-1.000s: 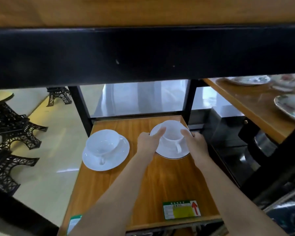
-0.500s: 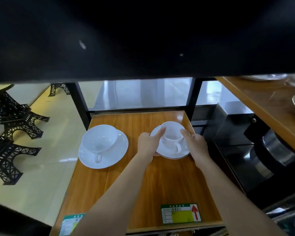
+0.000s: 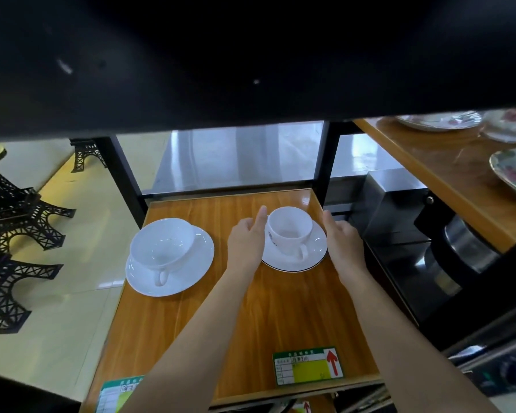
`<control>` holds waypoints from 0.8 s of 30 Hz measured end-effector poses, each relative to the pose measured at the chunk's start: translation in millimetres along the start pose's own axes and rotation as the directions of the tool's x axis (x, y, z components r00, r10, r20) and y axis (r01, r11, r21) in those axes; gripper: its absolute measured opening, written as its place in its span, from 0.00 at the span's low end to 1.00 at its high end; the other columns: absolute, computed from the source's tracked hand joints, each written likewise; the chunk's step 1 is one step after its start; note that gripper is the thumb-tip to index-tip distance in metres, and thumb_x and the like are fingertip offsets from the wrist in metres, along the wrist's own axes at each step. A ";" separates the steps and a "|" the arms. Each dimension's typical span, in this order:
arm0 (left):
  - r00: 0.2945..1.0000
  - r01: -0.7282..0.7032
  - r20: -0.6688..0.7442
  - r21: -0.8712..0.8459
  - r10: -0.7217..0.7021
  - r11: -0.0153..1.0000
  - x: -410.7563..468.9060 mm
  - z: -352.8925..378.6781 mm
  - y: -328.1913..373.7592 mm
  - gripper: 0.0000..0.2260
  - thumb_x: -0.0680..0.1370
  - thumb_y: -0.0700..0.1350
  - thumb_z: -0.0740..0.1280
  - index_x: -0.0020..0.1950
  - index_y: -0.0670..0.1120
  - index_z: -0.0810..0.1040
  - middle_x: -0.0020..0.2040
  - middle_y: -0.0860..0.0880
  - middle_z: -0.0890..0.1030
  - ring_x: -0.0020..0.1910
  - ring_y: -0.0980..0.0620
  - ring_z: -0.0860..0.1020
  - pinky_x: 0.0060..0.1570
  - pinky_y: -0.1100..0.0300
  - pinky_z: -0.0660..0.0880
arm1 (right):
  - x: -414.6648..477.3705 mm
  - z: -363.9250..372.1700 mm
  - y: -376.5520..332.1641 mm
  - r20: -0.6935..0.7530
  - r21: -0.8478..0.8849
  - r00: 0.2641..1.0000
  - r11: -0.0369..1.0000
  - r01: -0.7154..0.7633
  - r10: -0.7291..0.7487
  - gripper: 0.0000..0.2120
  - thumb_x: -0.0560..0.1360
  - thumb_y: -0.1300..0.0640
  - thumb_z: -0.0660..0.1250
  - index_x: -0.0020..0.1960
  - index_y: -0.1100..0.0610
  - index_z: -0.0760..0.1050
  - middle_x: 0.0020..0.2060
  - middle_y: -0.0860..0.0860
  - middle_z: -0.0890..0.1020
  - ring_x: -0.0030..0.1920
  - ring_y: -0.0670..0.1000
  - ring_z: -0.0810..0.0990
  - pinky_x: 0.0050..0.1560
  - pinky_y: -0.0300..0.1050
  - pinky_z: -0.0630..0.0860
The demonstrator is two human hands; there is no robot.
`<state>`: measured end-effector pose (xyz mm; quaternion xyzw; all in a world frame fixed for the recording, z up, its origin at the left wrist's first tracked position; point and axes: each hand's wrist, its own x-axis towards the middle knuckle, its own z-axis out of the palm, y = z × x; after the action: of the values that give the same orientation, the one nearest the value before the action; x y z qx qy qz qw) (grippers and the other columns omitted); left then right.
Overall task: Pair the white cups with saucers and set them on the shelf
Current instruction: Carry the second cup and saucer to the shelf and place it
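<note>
On the left of the wooden shelf [image 3: 191,317] the wide white cup [image 3: 161,248] sits in its saucer [image 3: 201,254], untouched. In the middle the left hand [image 3: 246,245] has just let go, fingers [image 3: 261,217] spread loose beside the smaller cup [image 3: 289,231], which now stands free on the dark-rimmed saucer [image 3: 316,257]. On the right the right hand [image 3: 344,244] has opened too, holding nothing, so the second pair looks placed and the job seems about finished.

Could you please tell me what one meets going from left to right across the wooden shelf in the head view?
Left cup on its saucer → left hand → right cup on its saucer → right hand.
</note>
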<state>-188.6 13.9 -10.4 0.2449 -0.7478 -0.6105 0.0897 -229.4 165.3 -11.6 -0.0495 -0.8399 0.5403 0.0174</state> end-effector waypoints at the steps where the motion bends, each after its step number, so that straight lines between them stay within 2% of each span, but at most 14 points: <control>1: 1.000 -0.018 0.006 0.004 0.018 1.000 -2.0 0.3 -0.7 0.24 0.76 0.62 0.58 0.63 0.46 0.72 0.63 0.47 0.76 0.60 0.47 0.74 0.59 0.50 0.72 | -1.9 -0.3 0.4 -0.013 0.015 1.000 1.000 0.018 -0.018 0.20 0.78 0.44 0.54 0.45 0.58 0.75 0.40 0.54 0.78 0.42 0.50 0.76 0.39 0.43 0.71; 3: 0.998 -0.069 -0.001 0.019 0.069 0.997 -4.1 0.7 -3.1 0.23 0.77 0.59 0.59 0.68 0.49 0.69 0.68 0.47 0.72 0.65 0.48 0.70 0.65 0.46 0.69 | -4.7 -1.1 0.2 -0.016 0.044 0.999 0.998 0.042 -0.042 0.16 0.79 0.50 0.55 0.58 0.58 0.74 0.53 0.54 0.80 0.53 0.52 0.76 0.51 0.47 0.74; 4: 0.995 -0.101 -0.017 0.014 0.101 0.995 -5.1 0.5 -4.6 0.21 0.78 0.57 0.59 0.68 0.49 0.69 0.68 0.48 0.72 0.65 0.49 0.70 0.65 0.48 0.69 | -5.5 -2.0 0.0 -0.004 0.052 0.999 0.998 0.048 -0.048 0.16 0.79 0.53 0.55 0.62 0.57 0.73 0.58 0.54 0.78 0.58 0.52 0.75 0.56 0.49 0.73; 7: 0.989 -0.147 -0.028 -0.053 0.146 0.988 -8.6 0.1 -10.8 0.17 0.80 0.55 0.57 0.64 0.50 0.73 0.62 0.50 0.77 0.58 0.54 0.73 0.55 0.59 0.69 | -8.2 -3.0 1.0 0.065 0.093 0.996 0.994 0.059 -0.065 0.17 0.79 0.60 0.56 0.67 0.54 0.70 0.65 0.52 0.75 0.65 0.52 0.71 0.63 0.51 0.70; 9: 0.991 -0.137 -0.012 -0.088 0.136 0.987 -10.3 1.3 -13.6 0.18 0.79 0.57 0.56 0.62 0.49 0.76 0.56 0.53 0.79 0.53 0.55 0.76 0.48 0.65 0.68 | -11.9 -2.2 1.8 0.115 0.122 0.989 0.989 0.081 -0.095 0.18 0.78 0.63 0.56 0.65 0.53 0.71 0.64 0.51 0.76 0.62 0.50 0.72 0.58 0.45 0.73; 11: 0.990 -0.140 -0.008 -0.091 0.140 0.986 -11.6 2.5 -14.2 0.18 0.78 0.59 0.56 0.60 0.51 0.77 0.51 0.57 0.79 0.48 0.59 0.76 0.42 0.69 0.67 | -15.9 -1.3 2.9 0.142 0.138 0.981 0.984 0.111 -0.130 0.17 0.77 0.63 0.57 0.63 0.52 0.74 0.59 0.49 0.77 0.56 0.47 0.72 0.48 0.36 0.71; 12: 0.989 -0.145 -0.005 -0.094 0.145 0.985 -12.2 2.6 -13.5 0.17 0.78 0.59 0.57 0.58 0.52 0.78 0.49 0.58 0.79 0.47 0.60 0.76 0.41 0.71 0.66 | -17.4 -0.9 3.8 0.146 0.153 0.979 0.981 0.117 -0.140 0.17 0.77 0.64 0.57 0.62 0.51 0.75 0.58 0.48 0.78 0.56 0.47 0.72 0.48 0.35 0.70; 17: 0.987 -0.158 0.014 -0.096 0.160 0.983 -13.6 2.8 -11.0 0.08 0.78 0.59 0.58 0.47 0.61 0.75 0.44 0.65 0.77 0.45 0.59 0.77 0.38 0.71 0.67 | -22.5 -0.8 7.6 0.097 0.173 0.990 0.981 0.087 -0.105 0.21 0.75 0.68 0.55 0.61 0.52 0.76 0.59 0.49 0.79 0.58 0.46 0.72 0.57 0.43 0.69; 20: 0.986 -0.161 0.020 -0.104 0.164 0.981 -13.9 2.9 -10.7 0.10 0.78 0.59 0.58 0.50 0.59 0.76 0.44 0.66 0.76 0.44 0.61 0.76 0.38 0.71 0.66 | -24.8 -2.6 7.5 0.094 0.147 0.989 0.984 0.097 -0.111 0.20 0.75 0.67 0.55 0.60 0.52 0.76 0.57 0.47 0.79 0.58 0.46 0.72 0.56 0.39 0.69; 22: 0.985 -0.163 0.042 -0.103 0.168 0.981 -13.3 1.4 -10.1 0.14 0.78 0.59 0.58 0.55 0.55 0.77 0.47 0.62 0.78 0.47 0.58 0.76 0.44 0.69 0.67 | -25.3 -4.7 6.0 0.057 0.130 0.993 0.987 0.091 -0.099 0.18 0.76 0.65 0.57 0.62 0.53 0.75 0.60 0.50 0.79 0.60 0.48 0.74 0.61 0.45 0.72; 24: 0.981 -0.185 0.043 -0.072 0.188 0.980 -14.2 -3.8 -5.6 0.18 0.77 0.59 0.58 0.60 0.51 0.76 0.54 0.55 0.79 0.52 0.54 0.76 0.52 0.62 0.70 | -25.7 -6.7 0.9 -0.023 0.094 0.993 0.989 0.116 -0.114 0.17 0.77 0.63 0.58 0.63 0.55 0.74 0.60 0.52 0.79 0.61 0.51 0.75 0.63 0.51 0.73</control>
<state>-173.2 16.5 -12.5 0.1553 -0.7484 -0.6302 0.1363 -203.3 169.1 -9.0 -0.0051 -0.8145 0.5773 0.0583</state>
